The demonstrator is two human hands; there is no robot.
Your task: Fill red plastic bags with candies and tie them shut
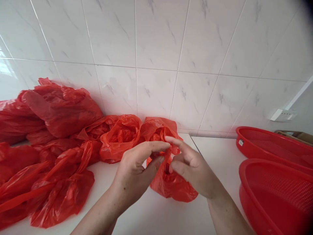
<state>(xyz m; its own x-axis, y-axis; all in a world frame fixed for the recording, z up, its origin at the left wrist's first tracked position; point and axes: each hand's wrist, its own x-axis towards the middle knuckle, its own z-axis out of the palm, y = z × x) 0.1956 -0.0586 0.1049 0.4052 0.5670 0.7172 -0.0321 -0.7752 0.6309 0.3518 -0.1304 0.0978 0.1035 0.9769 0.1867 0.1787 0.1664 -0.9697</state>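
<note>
A red plastic bag (173,187) stands on the white table in front of me, with its gathered top between my hands. My left hand (139,169) reaches in from the left, its fingers and thumb bent around the plastic at the top. From the right, my right hand (192,163) pinches the same top, with the index finger stretched toward the left fingertips. The fingertips of both hands nearly meet. A small dark patch shows in the folds below them; what it is I cannot make out. The fingers partly cover the bag's mouth.
Behind it another red bag (158,125) rests near the tiled wall (156,91). An open red bag (119,143) and a heap of red bags (63,107) fill the left. At right are two red plastic baskets (254,179), a socket strip (283,115) and a cardboard box (300,135).
</note>
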